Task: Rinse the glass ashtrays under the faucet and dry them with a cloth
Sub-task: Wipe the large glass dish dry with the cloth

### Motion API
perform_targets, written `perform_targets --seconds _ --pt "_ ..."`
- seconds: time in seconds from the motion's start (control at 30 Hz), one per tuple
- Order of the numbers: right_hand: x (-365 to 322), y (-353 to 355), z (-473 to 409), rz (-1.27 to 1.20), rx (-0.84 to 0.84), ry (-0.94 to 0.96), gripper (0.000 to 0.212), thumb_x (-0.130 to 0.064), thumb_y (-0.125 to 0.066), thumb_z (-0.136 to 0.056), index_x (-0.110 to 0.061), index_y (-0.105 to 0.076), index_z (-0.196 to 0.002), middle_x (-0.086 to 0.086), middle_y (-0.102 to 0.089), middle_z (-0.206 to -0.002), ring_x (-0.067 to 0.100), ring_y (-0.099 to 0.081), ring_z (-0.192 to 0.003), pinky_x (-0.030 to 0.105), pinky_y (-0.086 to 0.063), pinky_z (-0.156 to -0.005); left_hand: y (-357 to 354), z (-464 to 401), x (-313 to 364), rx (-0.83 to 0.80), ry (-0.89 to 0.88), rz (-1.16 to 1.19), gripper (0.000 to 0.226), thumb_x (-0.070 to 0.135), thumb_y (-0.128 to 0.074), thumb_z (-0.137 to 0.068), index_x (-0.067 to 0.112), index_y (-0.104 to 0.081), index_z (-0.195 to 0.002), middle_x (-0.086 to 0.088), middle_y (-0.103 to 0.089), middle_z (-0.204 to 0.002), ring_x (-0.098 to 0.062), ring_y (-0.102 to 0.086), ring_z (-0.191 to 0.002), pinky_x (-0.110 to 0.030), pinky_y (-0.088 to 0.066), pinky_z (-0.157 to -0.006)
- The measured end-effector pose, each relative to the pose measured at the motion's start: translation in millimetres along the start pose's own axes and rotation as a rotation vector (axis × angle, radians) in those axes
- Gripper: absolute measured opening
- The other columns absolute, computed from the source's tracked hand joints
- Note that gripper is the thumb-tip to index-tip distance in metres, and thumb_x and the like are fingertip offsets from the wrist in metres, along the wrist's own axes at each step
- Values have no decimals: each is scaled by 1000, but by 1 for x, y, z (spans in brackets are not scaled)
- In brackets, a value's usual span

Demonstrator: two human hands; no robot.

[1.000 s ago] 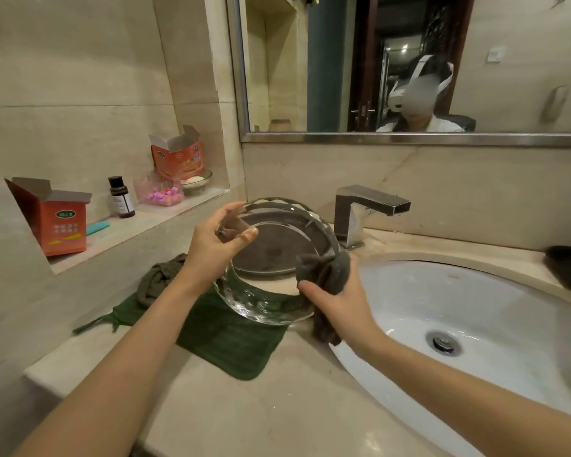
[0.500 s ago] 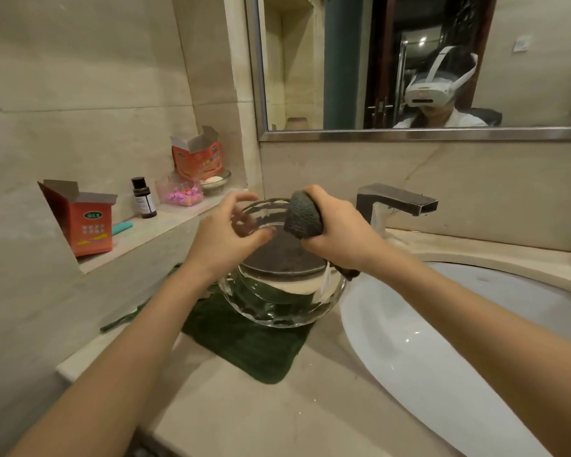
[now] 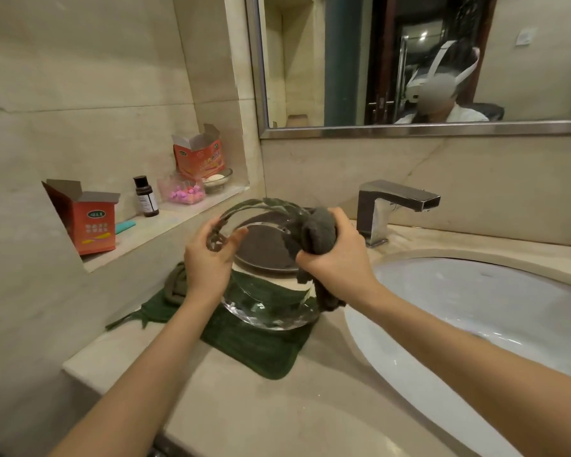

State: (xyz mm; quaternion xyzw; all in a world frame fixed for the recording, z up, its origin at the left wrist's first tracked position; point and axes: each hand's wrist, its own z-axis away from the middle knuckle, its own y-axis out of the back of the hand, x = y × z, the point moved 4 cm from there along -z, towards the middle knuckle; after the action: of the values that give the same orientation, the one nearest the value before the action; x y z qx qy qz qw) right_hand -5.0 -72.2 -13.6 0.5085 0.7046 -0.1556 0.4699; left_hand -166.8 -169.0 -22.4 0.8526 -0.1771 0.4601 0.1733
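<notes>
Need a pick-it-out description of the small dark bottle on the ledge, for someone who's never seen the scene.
Start at the mirror and drop to the recessed wall ledge left of the sink. The small dark bottle stands upright there, between an open orange box and a clear container of pink items. It is the only dark, capped, white-labelled thing on that ledge.
</notes>
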Motion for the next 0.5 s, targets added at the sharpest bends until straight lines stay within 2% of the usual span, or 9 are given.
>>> perform_targets --seconds 0.03,0.1,0.2,0.23,0.3,0.37,0.4,0.43,0.5 --pt "-6 2 -2 75 -19 24 46 -13 -75 -67 -24 -47 -102 -11 -58 -88 10 -62 -80 26 -54 -69 -3 2 -2 -14 47 30 61 54 -58 -66 15 -59 -112 -11 -66 -104 -29 -63 -89 -47 -50 -86" --pt "-18 6 -5 223 -63 45 48 -20 -74 -67 -25 -46 -106 -7 -58 -92 17 -60 -90 35 -53 -79 -14 5 -6 -72 152 84 47 53 -57 -67 19 -58 -99 -1 -64 -94 -13 -61 -78 -44 -51 -85" --pt "-31 12 -10 349 -89 23 47 -24 -70 -70 -25 -47 -110 -3 -58 -92 23 -58 -92 43 -49 -85 -29 7 -18 -111 284 73 40 49 -57 -80 18 -53 -105 -2 -61 -102 -13 -59 -84 -28 -48 -73" --pt "-32 15 -12 377 -79 18 45 -24 -69 -71 -26 -47 -110 -3 -58 -91 23 -58 -90 43 -49 -85 -31 7 -19 -92 272 -30 42 47 -57 -84 16 -50 -111 -5 -58 -110 -16 -57 -93 -25 -44 -72" --pt "-31 17 -13 429 -61 5 43 -25 -68 -71 -26 -47 -109 -2 -60 -91 23 -57 -90 41 -49 -83 -27 11 -9 53 204 -285 50 42 -62 -84 12 -44 -119 -8 -47 -122 -19 -47 -107 -24 -37 -80" --pt "-29 17 -15 479 -87 -31 42 -27 -67 -72 -24 -46 -108 1 -60 -92 24 -57 -89 37 -50 -77 -21 28 15 169 -50 -324 41 39 -64 -83 11 -45 -107 -5 -45 -110 -16 -42 -98 -24 -36 -78" --pt "-29 17 -17 504 -117 -54 42 -29 -66 -72 -23 -45 -108 1 -60 -92 24 -57 -88 34 -49 -74 -23 40 26 104 -194 -276 36 43 -61 -83 14 -44 -98 0 -44 -99 -14 -43 -89 -25 -38 -75" --pt "-30 17 -21 526 -146 -75 42 -31 -66 -72 -22 -45 -108 2 -59 -93 24 -57 -88 33 -48 -73 -27 53 35 -29 -292 -237 37 51 -56 -81 17 -44 -92 4 -42 -95 -13 -44 -85 -24 -40 -74" --pt "-32 15 -28 557 -188 -109 44 -40 -64 -73 -20 -45 -107 3 -57 -94 25 -55 -90 34 -48 -75 -42 75 39 -324 -330 -300 51 66 -52 -73 21 -46 -95 6 -41 -111 -14 -46 -102 -24 -41 -86"
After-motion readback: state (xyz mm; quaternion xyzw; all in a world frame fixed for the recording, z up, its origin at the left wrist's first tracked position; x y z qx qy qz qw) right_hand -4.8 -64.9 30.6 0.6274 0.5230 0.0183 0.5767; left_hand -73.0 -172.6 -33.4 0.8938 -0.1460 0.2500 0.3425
